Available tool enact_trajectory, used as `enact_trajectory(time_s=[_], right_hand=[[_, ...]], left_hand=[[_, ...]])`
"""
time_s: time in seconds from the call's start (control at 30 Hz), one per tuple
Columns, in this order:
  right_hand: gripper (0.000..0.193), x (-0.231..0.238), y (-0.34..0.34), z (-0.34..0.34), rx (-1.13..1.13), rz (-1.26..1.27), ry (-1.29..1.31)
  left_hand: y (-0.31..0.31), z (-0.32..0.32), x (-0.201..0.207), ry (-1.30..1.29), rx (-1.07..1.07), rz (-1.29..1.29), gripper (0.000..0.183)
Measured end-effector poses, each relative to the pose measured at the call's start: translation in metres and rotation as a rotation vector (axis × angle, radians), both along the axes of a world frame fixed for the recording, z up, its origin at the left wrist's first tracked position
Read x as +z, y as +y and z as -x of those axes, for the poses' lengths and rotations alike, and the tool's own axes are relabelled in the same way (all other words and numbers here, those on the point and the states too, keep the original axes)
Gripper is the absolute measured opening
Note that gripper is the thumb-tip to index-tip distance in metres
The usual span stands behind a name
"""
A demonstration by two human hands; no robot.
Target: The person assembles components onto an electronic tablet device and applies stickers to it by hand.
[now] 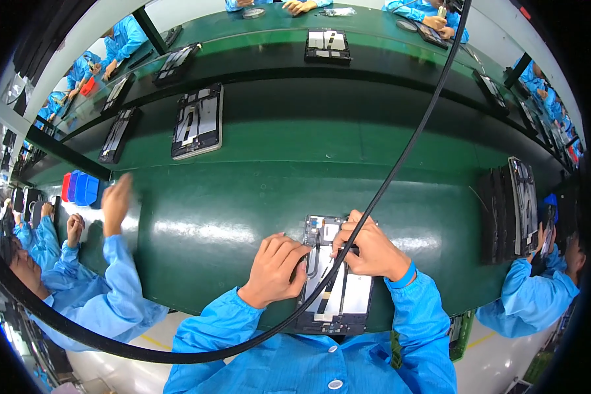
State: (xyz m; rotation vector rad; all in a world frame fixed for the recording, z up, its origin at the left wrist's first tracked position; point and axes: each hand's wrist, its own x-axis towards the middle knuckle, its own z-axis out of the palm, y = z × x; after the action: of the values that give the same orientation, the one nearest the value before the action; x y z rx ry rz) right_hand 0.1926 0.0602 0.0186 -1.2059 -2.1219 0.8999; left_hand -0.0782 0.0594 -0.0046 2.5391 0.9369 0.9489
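An opened tablet (358, 295) lies on the green table right in front of me, its inside facing up, with pale battery panels and a circuit board along the far end. My left hand (274, 268) is closed at the tablet's left edge, fingers curled. A thin grey curved piece shows by its fingertips; whether they hold it is unclear. My right hand (373, 248), with a blue wristband (406, 274), reaches over the upper right part of the tablet, thumb and fingers pinched together near the board. Whatever is between those fingers is hidden.
A black cable (414, 141) crosses the view diagonally, partly covering my right hand. Several dark tablets (522, 207) stand stacked on edge at right. Another opened tablet (198, 121) lies far left. Blue and red bins (85, 189) sit at left. Co-workers in blue sit on both sides.
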Motion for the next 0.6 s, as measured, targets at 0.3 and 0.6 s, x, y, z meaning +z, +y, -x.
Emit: enact_trajectory(time_s=[0.3, 0.6], right_hand=[[0.019, 0.0, -0.002, 0.001, -0.019, -0.009, -0.04], [0.008, 0.018, -0.019, -0.012, -0.159, -0.047, -0.148]], left_hand=[[-0.001, -0.005, 0.002, 0.051, 0.014, 0.021, 0.031], [0.007, -0.009, 0.002, 0.06, 0.011, -0.032, 0.028]])
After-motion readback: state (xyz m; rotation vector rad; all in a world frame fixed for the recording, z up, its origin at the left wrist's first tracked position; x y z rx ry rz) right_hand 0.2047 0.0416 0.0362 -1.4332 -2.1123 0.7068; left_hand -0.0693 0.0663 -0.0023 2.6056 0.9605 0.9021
